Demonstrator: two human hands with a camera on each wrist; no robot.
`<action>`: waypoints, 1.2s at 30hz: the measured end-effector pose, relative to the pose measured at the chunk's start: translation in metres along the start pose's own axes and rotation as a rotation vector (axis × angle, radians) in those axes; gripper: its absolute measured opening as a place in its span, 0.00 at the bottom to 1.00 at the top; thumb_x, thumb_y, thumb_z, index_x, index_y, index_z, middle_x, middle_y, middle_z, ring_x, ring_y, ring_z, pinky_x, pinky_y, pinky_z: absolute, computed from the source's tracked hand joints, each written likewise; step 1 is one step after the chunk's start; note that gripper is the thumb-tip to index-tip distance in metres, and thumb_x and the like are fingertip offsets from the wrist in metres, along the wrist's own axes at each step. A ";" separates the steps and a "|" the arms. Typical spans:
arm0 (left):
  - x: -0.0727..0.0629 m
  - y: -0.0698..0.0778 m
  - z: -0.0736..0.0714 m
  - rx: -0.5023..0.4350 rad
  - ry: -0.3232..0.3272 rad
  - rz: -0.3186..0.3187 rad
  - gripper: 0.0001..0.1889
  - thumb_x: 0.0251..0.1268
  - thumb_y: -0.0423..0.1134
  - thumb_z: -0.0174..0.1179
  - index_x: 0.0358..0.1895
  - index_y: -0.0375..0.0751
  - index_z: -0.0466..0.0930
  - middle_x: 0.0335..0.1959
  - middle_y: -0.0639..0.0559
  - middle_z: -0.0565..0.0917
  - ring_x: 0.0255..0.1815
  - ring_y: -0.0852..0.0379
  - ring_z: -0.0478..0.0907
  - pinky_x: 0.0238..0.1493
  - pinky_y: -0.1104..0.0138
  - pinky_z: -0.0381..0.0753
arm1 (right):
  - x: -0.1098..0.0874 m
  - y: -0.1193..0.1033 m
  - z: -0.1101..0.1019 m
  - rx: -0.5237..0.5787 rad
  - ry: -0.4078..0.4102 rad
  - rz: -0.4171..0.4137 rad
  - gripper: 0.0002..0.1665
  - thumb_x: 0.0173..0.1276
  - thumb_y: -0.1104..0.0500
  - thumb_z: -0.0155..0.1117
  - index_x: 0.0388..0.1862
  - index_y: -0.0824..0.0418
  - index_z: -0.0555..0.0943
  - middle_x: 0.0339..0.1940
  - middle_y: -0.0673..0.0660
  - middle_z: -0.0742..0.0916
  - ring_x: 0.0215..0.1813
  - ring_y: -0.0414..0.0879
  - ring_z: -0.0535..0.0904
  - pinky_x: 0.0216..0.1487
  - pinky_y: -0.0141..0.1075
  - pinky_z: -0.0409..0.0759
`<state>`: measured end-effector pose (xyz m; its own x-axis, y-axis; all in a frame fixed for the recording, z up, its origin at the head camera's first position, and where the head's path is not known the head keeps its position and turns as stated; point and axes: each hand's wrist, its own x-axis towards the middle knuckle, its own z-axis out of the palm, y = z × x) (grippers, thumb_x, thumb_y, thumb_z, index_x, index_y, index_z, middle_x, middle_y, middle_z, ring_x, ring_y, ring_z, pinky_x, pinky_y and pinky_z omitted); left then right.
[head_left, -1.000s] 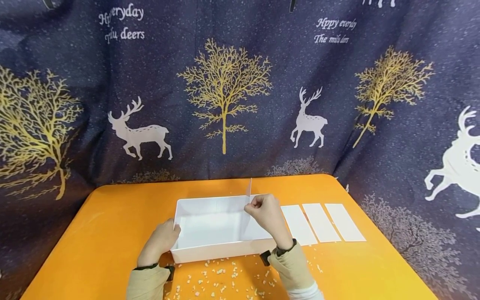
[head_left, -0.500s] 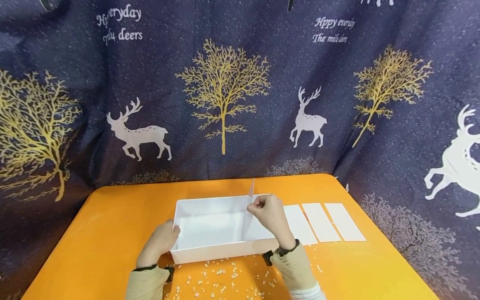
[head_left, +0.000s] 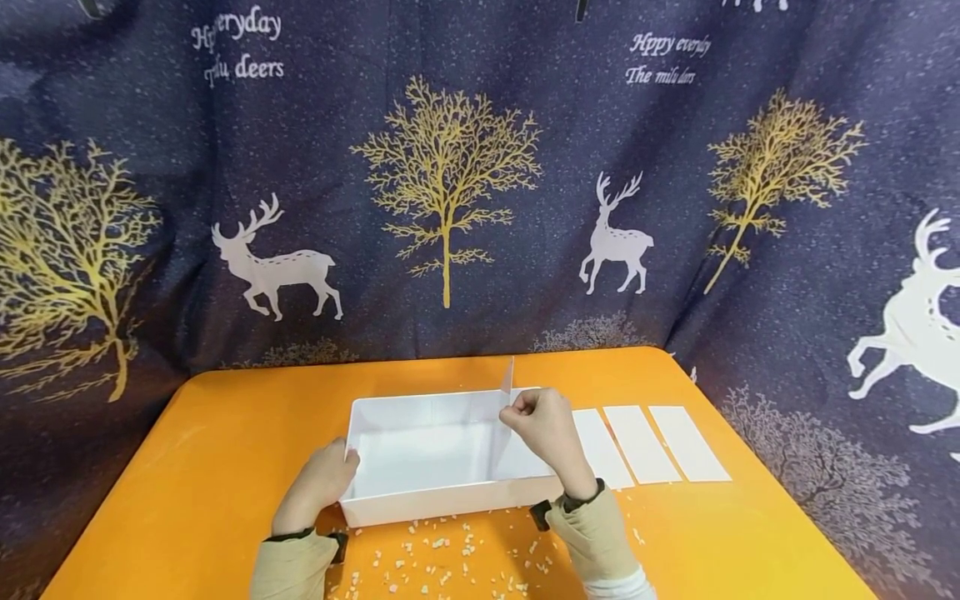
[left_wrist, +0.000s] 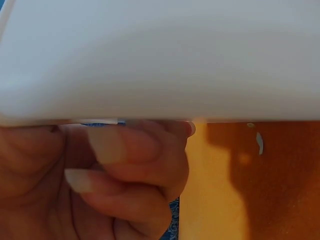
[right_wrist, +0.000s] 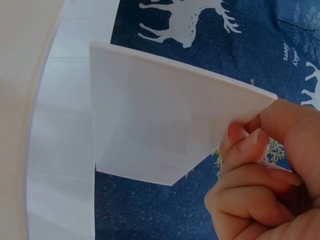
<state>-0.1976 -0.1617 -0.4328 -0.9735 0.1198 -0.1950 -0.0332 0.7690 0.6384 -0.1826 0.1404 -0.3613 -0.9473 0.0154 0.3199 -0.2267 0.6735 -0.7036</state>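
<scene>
A long white open-topped box (head_left: 450, 505) stands on the orange table. Its left end wall is gripped by my left hand (head_left: 322, 477), thumb over the rim. In the left wrist view, the curled fingers (left_wrist: 135, 150) sit against the box wall (left_wrist: 160, 60). My right hand (head_left: 543, 423) pinches a thin white divider panel (head_left: 507, 377) by its edge. This panel stands upright across the box, right of its middle, its top above the back wall. In the right wrist view the panel (right_wrist: 150, 112) shows broad and flat, thumb and fingers at its edge.
Three white rectangular panels lie side by side right of the box: a near one (head_left: 602, 450), a middle one (head_left: 642, 444) and an outer one (head_left: 689, 444). Small white crumbs (head_left: 442, 543) litter the table before the box. A dark printed curtain (head_left: 450, 208) hangs behind.
My right hand has slid the upright panel a little to the right along the box. The left hand keeps its grip on the box's end wall.
</scene>
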 end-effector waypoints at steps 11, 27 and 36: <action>0.001 -0.001 0.001 -0.012 -0.004 -0.014 0.27 0.75 0.38 0.39 0.66 0.17 0.55 0.58 0.23 0.72 0.44 0.44 0.75 0.46 0.51 0.79 | 0.001 0.004 -0.004 -0.022 0.017 -0.009 0.13 0.52 0.67 0.61 0.11 0.57 0.76 0.08 0.46 0.70 0.14 0.36 0.58 0.20 0.28 0.58; -0.001 -0.004 0.002 -0.044 -0.010 -0.003 0.27 0.75 0.39 0.39 0.66 0.18 0.56 0.54 0.26 0.74 0.42 0.45 0.77 0.40 0.56 0.80 | 0.000 0.007 -0.015 -0.038 0.008 0.018 0.13 0.53 0.67 0.62 0.11 0.58 0.76 0.08 0.47 0.70 0.14 0.37 0.59 0.21 0.29 0.60; -0.001 -0.002 0.001 -0.039 -0.019 -0.011 0.27 0.76 0.39 0.38 0.67 0.18 0.55 0.56 0.25 0.74 0.44 0.44 0.77 0.46 0.50 0.80 | 0.000 0.011 -0.020 -0.054 0.015 0.006 0.13 0.53 0.67 0.62 0.12 0.58 0.76 0.08 0.47 0.70 0.14 0.37 0.59 0.21 0.29 0.59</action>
<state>-0.1966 -0.1626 -0.4345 -0.9685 0.1235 -0.2162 -0.0532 0.7456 0.6643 -0.1804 0.1626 -0.3564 -0.9452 0.0303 0.3250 -0.2077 0.7122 -0.6705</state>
